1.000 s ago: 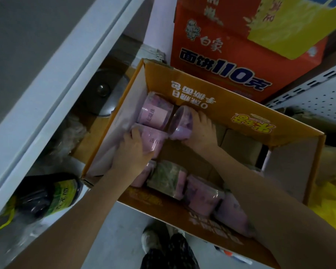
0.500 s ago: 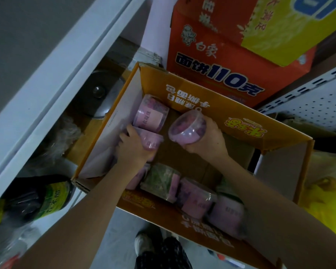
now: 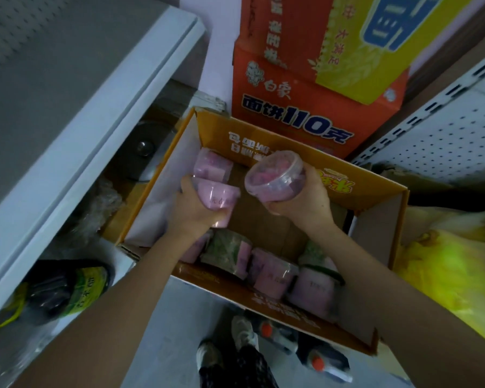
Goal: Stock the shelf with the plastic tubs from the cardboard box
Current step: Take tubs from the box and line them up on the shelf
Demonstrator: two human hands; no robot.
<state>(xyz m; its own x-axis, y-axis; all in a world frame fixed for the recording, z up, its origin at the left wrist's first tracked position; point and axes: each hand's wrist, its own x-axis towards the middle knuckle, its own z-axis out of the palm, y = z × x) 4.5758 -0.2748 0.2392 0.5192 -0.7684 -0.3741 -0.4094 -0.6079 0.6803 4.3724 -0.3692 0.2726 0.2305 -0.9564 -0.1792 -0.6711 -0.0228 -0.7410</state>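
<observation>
Pink tub (image 3: 275, 175), head view: lifted clear of the cardboard box (image 3: 280, 148) since a second ago, right hand (image 3: 300, 197) curled round it. Left hand (image 3: 196, 211) grips a second tub (image 3: 219, 197), just raised. Both look ready for the shelf (image 3: 95, 121).

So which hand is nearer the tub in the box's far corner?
Left. The left hand is beside the corner tub; the right hand is farther off, to its right.
</observation>
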